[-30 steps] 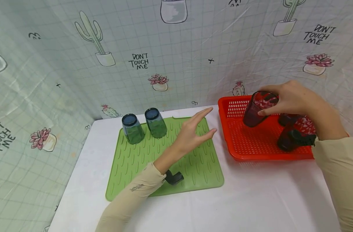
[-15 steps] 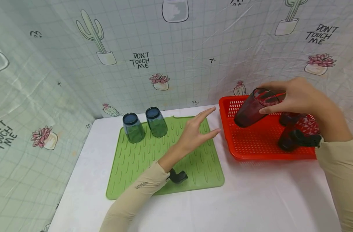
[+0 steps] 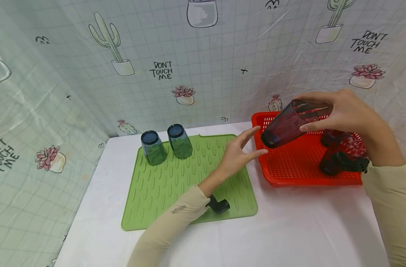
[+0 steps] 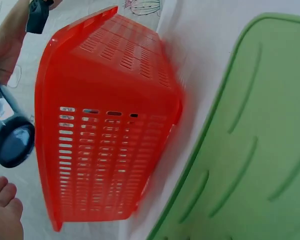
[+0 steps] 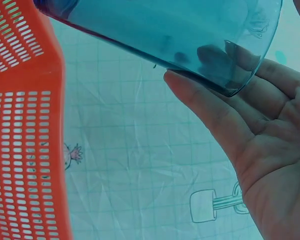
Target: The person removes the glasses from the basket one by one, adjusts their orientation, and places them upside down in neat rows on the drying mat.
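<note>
My right hand (image 3: 340, 111) grips a blue drinking glass (image 3: 284, 128) near its rim, above the red basket (image 3: 273, 181). Tilted well over, the glass has its base pointing left. In the right wrist view the glass (image 5: 165, 35) looks clear blue, with fingers round its rim end. My left hand (image 3: 238, 152) is held with thumb and fingers apart, just left of the glass base and not touching it. The left wrist view shows the glass base (image 4: 15, 142) close to the left fingers. More glasses (image 3: 330, 163) lie in the basket, partly hidden by my right wrist.
A green ridged drying mat (image 3: 176, 193) lies left of the basket on the white table (image 3: 290, 222). Two blue glasses (image 3: 153, 147) stand upside down at the mat's back left. A patterned cloth (image 3: 216, 74) hangs behind.
My right hand has tipped the glass further over, its base swinging left. My left hand has moved right, close to that base.
</note>
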The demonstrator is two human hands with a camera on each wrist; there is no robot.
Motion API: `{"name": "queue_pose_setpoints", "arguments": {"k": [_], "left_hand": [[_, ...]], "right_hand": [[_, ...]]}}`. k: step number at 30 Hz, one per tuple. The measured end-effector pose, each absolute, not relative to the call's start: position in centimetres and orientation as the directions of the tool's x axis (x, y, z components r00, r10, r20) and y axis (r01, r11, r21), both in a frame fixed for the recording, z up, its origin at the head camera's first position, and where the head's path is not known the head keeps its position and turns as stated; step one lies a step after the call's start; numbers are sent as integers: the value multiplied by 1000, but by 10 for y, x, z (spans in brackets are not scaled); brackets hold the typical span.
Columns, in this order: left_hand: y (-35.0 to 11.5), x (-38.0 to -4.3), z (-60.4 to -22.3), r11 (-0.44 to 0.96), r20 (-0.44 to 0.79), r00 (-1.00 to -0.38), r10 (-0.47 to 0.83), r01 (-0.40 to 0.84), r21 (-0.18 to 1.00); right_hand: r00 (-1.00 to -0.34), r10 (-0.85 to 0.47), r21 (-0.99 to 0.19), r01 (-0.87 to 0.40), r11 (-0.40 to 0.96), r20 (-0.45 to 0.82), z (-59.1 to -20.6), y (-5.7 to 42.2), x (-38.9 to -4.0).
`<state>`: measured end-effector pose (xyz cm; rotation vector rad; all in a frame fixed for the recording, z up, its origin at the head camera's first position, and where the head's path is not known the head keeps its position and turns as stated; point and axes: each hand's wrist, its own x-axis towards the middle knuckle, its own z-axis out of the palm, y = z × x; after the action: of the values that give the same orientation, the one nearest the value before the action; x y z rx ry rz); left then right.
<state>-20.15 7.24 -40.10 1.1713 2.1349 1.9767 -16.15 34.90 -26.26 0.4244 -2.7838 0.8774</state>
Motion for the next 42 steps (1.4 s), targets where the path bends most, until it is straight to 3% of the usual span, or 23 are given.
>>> {"name": "queue_pose_setpoints", "arguments": {"k": [13, 21, 26, 34, 42], "left_hand": [[87, -205, -407, -300, 417, -749, 516, 298, 906], [89, -203, -403, -597, 476, -775, 416, 163, 786], [89, -205, -399, -745, 546, -782, 299, 167, 646], [90, -204, -388, -809, 515, -824, 235, 128, 574], [90, -203, -373, -829, 625, -755, 198, 211, 517]], "right_hand": [[-900, -282, -642, -435, 632, 333, -267, 349, -161], [-884, -344, -726, -460, 512, 317, -265, 350, -159], [-894, -372, -739, -424, 523, 250, -264, 349, -159], [-857, -466, -802, -431, 413, 221, -269, 341, -165], [-889, -436, -764, -377, 523, 140, -283, 331, -170]]}}
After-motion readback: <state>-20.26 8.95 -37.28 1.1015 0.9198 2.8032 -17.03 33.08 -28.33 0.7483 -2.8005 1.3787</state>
